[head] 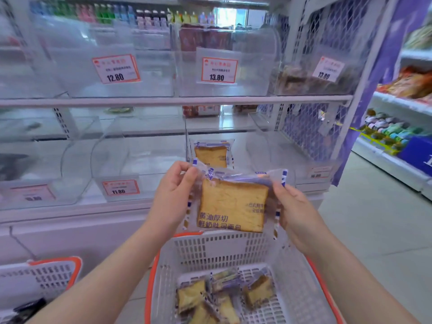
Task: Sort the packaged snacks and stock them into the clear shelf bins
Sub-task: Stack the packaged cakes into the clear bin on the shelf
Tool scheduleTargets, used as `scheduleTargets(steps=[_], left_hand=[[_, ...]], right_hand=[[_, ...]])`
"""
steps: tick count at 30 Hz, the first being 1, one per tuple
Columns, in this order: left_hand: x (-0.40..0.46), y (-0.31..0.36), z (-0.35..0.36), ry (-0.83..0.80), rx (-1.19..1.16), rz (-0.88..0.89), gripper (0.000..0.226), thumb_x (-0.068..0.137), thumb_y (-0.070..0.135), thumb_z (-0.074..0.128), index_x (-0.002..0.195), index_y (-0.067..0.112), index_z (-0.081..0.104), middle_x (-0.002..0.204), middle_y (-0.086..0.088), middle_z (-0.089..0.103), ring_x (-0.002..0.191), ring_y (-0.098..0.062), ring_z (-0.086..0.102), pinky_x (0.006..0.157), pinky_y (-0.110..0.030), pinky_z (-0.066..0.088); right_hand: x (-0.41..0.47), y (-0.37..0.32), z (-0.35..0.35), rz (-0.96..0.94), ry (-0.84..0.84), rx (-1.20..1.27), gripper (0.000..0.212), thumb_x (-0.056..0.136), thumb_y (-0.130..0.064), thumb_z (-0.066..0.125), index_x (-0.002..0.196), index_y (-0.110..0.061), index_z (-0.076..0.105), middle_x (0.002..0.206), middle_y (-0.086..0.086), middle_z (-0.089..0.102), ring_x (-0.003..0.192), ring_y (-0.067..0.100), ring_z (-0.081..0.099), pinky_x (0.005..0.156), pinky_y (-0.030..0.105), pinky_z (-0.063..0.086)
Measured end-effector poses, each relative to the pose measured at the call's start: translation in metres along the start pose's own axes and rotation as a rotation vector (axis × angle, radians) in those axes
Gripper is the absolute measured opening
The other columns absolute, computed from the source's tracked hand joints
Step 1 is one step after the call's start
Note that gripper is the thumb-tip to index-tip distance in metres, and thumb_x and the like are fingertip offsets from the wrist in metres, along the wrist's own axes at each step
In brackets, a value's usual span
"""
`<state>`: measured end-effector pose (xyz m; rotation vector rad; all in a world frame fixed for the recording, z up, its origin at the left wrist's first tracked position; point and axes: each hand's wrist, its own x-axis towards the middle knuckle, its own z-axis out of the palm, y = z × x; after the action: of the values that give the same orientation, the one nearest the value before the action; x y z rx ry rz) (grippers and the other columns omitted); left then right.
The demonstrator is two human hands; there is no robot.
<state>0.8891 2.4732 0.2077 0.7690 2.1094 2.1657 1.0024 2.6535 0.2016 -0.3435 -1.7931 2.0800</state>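
Currently gripping one toast packet with both hands, held flat-on to the camera above the orange-rimmed basket. Left hand pinching the top-left wrapper corner, fingers curled round the left edge. Right hand curled round the right edge, thumb on front. Packet roughly square, no clear long axis; printed text upright, top seal pointing up toward the shelf.

Key relation: target bin straight ahead and slightly above the hands, lower shelf row, just right of the divider. Already holds one matching packet, standing upright against the back. Both hands about equally near; left marginally closer to the bin's opening.

Likely next: push forward and up, over the bin's front lip.

Basket below holds several more of the same packets, jumbled. Neighbouring bin with the 11.80 tag looks empty. Second basket at lower left, contents unclear.
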Motion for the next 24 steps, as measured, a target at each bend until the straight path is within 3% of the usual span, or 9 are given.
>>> scheduleTargets(steps=[3, 5, 7, 10, 12, 17, 19, 21, 24], left_hand=[[0.009, 0.001, 0.001, 0.089, -0.100, -0.007, 0.036, 0.098, 0.024, 0.042, 0.065, 0.035, 0.055, 0.054, 0.012, 0.058, 0.044, 0.000, 0.048, 0.041, -0.015, 0.036], [0.014, 0.003, 0.004, 0.156, -0.160, -0.037, 0.038, 0.098, 0.024, 0.042, 0.063, 0.033, 0.054, 0.051, 0.013, 0.056, 0.039, 0.001, 0.043, 0.036, -0.013, 0.032], [0.022, 0.004, 0.003, 0.210, -0.225, -0.069, 0.036, 0.098, 0.023, 0.043, 0.064, 0.030, 0.053, 0.054, 0.012, 0.058, 0.038, 0.001, 0.043, 0.035, -0.012, 0.032], [0.036, 0.010, -0.004, 0.241, -0.258, -0.061, 0.026, 0.098, 0.022, 0.043, 0.072, 0.024, 0.049, 0.057, 0.011, 0.060, 0.037, 0.002, 0.044, 0.034, -0.010, 0.031], [0.047, 0.016, -0.009, 0.211, -0.242, -0.026, 0.024, 0.098, 0.021, 0.042, 0.075, 0.021, 0.048, 0.055, 0.012, 0.061, 0.036, 0.003, 0.044, 0.035, -0.010, 0.032], [0.071, 0.023, -0.012, 0.156, -0.215, 0.067, 0.022, 0.099, 0.019, 0.041, 0.079, 0.022, 0.049, 0.060, 0.010, 0.062, 0.040, -0.001, 0.048, 0.036, -0.013, 0.036], [0.078, 0.018, -0.014, 0.154, -0.146, 0.089, 0.020, 0.099, 0.020, 0.040, 0.084, 0.026, 0.052, 0.062, 0.011, 0.063, 0.049, -0.001, 0.054, 0.045, -0.015, 0.043], [0.083, 0.006, -0.019, 0.133, -0.055, 0.061, 0.019, 0.098, 0.023, 0.041, 0.096, 0.034, 0.055, 0.077, 0.011, 0.068, 0.073, -0.005, 0.063, 0.072, -0.023, 0.052], [0.086, -0.015, -0.026, 0.096, 0.048, -0.075, 0.018, 0.096, 0.027, 0.044, 0.106, 0.038, 0.054, 0.111, 0.006, 0.066, 0.107, -0.008, 0.059, 0.099, -0.035, 0.043]], right_hand=[[0.013, -0.006, 0.004, -0.023, 0.000, 0.016, 0.039, 0.098, -0.029, 0.038, 0.089, -0.029, 0.076, 0.084, 0.000, 0.073, 0.072, 0.018, 0.063, 0.062, 0.031, 0.051], [0.023, -0.006, 0.007, -0.009, 0.042, -0.024, 0.034, 0.097, -0.034, 0.042, 0.092, -0.029, 0.075, 0.087, 0.003, 0.071, 0.077, 0.023, 0.057, 0.070, 0.034, 0.045], [0.033, -0.008, 0.009, -0.014, 0.026, -0.096, 0.033, 0.096, -0.036, 0.044, 0.087, -0.027, 0.075, 0.083, 0.003, 0.071, 0.074, 0.020, 0.060, 0.071, 0.023, 0.046], [0.047, -0.018, 0.008, -0.028, -0.090, -0.225, 0.019, 0.092, -0.021, 0.055, 0.084, -0.019, 0.072, 0.083, -0.005, 0.074, 0.074, 0.006, 0.067, 0.072, 0.019, 0.051], [0.057, -0.030, 0.007, -0.066, -0.150, -0.328, 0.012, 0.086, -0.010, 0.062, 0.088, -0.020, 0.069, 0.079, -0.009, 0.074, 0.072, 0.002, 0.067, 0.066, 0.014, 0.051], [0.085, -0.050, 0.021, -0.098, -0.179, -0.339, 0.016, 0.081, -0.007, 0.067, 0.078, -0.023, 0.067, 0.068, -0.008, 0.071, 0.060, 0.002, 0.063, 0.053, 0.013, 0.047], [0.096, -0.054, 0.022, -0.113, -0.197, -0.360, 0.021, 0.081, -0.004, 0.067, 0.076, -0.024, 0.067, 0.063, -0.009, 0.068, 0.056, 0.002, 0.060, 0.052, 0.013, 0.047], [0.108, -0.057, 0.019, -0.120, -0.182, -0.350, 0.021, 0.081, -0.002, 0.066, 0.080, -0.023, 0.067, 0.066, -0.006, 0.068, 0.062, 0.007, 0.063, 0.059, 0.017, 0.052], [0.131, -0.048, 0.011, -0.053, -0.080, -0.303, 0.017, 0.083, -0.003, 0.064, 0.080, -0.019, 0.066, 0.073, -0.001, 0.070, 0.067, 0.012, 0.065, 0.064, 0.024, 0.055]])
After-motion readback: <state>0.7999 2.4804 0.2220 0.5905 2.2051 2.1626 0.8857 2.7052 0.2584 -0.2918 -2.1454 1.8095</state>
